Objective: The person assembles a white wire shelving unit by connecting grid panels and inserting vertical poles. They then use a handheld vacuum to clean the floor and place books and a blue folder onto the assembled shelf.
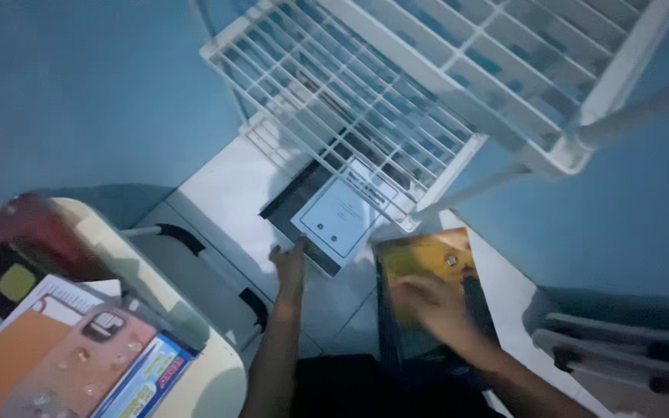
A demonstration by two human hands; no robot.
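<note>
Hands (289,267) on grey packet (325,214), yellow pkg (427,267).

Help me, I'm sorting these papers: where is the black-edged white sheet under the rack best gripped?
Grip the sheet by its near-left edge, coming from the left, where the left hand already touches it. It lies flat on the floor, so fingers must slide under an edge. Its far end is tucked under the white wire rack, and the yellow package crowds its right side.

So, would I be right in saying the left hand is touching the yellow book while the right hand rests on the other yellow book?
Not quite: in the head view the left hand touches the black-and-white booklet, not a yellow one. The right hand does rest on the yellow book.
</note>
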